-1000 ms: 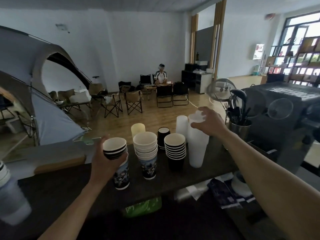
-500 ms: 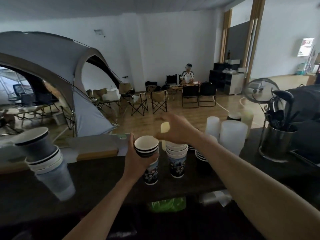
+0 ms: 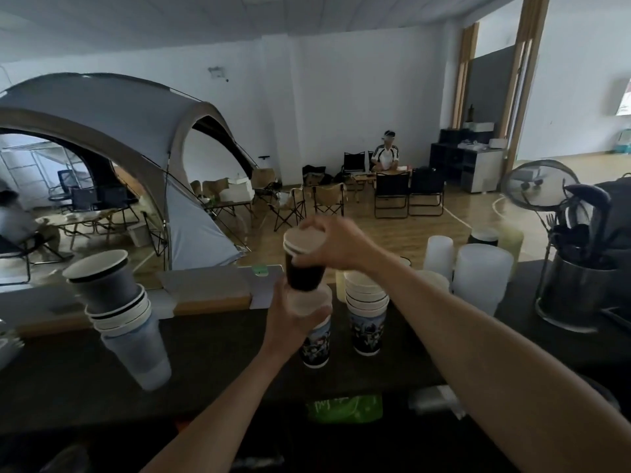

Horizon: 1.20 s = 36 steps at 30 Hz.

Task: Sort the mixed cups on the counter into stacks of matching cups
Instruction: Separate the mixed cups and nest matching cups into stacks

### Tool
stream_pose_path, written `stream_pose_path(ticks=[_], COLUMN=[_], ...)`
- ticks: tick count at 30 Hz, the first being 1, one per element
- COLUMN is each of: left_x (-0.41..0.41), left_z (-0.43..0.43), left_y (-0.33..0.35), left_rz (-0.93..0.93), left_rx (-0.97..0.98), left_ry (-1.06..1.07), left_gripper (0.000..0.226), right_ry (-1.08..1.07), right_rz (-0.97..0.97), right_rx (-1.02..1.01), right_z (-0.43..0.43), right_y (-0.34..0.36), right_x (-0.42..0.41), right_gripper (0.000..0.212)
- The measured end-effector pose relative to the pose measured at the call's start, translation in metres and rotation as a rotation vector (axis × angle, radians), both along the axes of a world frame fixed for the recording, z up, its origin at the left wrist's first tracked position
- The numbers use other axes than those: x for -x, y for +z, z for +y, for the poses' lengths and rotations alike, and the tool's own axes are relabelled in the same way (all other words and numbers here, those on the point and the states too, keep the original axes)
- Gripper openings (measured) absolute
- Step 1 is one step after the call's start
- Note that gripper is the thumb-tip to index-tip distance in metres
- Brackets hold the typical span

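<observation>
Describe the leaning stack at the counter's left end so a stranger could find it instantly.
Below the grey tent runs the dark counter; the leaning stack stands on its left part. Unlike the printed stacks at centre, it mixes kinds: a dark grey cup on top, white-rimmed cups beneath, a cloudy plastic cup at the base.

Your right grip (image 3: 341, 247) pinches the black paper cups (image 3: 304, 274) by the rim, just above your left grip (image 3: 290, 322) holding the printed paper cup (image 3: 316, 343).

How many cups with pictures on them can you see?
2. One picture cup pokes out below the gripping left hand; the other picture cup stands just right of it. More may hide nested inside stacks.
</observation>
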<state>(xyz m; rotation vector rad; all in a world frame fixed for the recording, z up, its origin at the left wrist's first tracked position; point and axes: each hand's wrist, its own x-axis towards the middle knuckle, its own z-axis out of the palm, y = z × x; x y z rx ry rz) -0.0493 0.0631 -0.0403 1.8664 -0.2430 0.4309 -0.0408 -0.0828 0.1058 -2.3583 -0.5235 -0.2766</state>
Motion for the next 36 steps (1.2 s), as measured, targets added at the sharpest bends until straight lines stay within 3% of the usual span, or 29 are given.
stream_pose_path(ticks=[3, 5, 10, 16, 22, 24, 26, 29, 31, 36], left_x=[-0.002, -0.002, -0.002, -0.001, 0.001, 0.003, 0.002, 0.003, 0.004, 0.005], left_z=[0.004, 0.004, -0.003, -0.004, -0.002, -0.002, -0.001, 0.001, 0.001, 0.003], left_y=[-0.003, -0.004, -0.01, -0.009, -0.009, -0.007, -0.007, -0.006, -0.005, -0.01], left_rz=[0.003, 0.003, -0.018, -0.022, -0.022, -0.017, -0.007, 0.017, 0.036, 0.094], left_rx=[-0.036, -0.039, -0.02, -0.018, -0.028, -0.032, -0.032, -0.039, -0.028, -0.008], left_ry=[-0.016, -0.01, 0.017, 0.004, 0.0, -0.011, -0.015, -0.016, -0.025, -0.032], left_gripper=[0.097, 0.099, 0.088, 0.085, 0.089, 0.091, 0.095, 0.104, 0.104, 0.115], right_ry=[-0.113, -0.261, -0.472, -0.357, -0.342, -0.357, -0.379, -0.286, -0.094, 0.108], right_rz=[-0.135, -0.15, 0.075, 0.329, 0.426, 0.4, 0.21, -0.113, -0.073, 0.162], right_rx=[-0.008, 0.102, 0.445, 0.543, 0.652, 0.647, 0.613, 0.285, 0.137, 0.418], right_z=[-0.038, -0.072, -0.127, -0.137, -0.138, -0.135, -0.123, -0.083, -0.048, 0.007], right_y=[0.049, 0.064, 0.036, -0.013, -0.034, -0.024, -0.004, 0.017, 0.016, -0.03], right_x=[0.01, 0.009, 0.001, -0.008, -0.013, -0.012, -0.007, 0.006, 0.016, 0.011], right_gripper=[0.077, 0.08, 0.08, 0.088, 0.097, 0.099, 0.086, 0.058, 0.054, 0.071])
